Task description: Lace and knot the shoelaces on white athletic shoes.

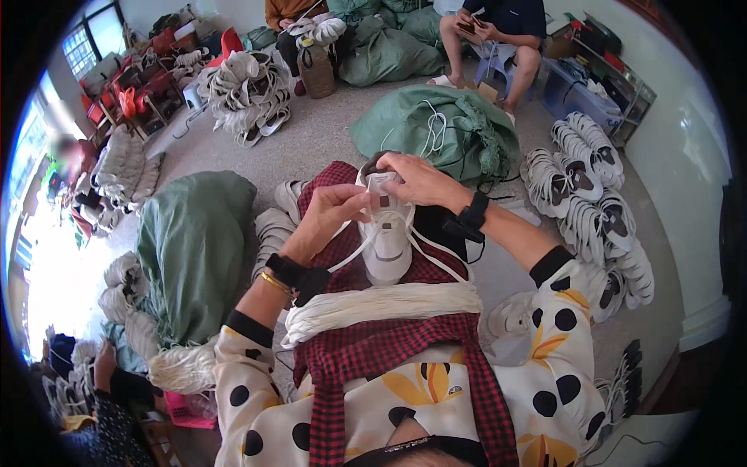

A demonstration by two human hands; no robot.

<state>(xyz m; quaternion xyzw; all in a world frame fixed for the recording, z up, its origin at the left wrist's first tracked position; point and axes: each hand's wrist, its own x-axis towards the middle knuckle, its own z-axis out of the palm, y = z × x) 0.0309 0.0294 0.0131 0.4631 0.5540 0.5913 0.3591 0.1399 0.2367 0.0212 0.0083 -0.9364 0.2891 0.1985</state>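
The white shoe [387,233] lies on the red checked apron [366,342] between both hands, its long axis running straight away from the body. The left hand [331,212] pinches a white lace [354,253] at its side; the right hand [420,180] grips the far end. Nearer the body than the hands lies a bundle of white laces [381,305] — nothing blocks them. A green sack [436,128] sits beyond.

Your forearms rise from the lower edge and converge, your left hand [331,208] pinched with fingers curled, your right hand [420,180] arched over, fingertips pressing downward, both wrists strapped.
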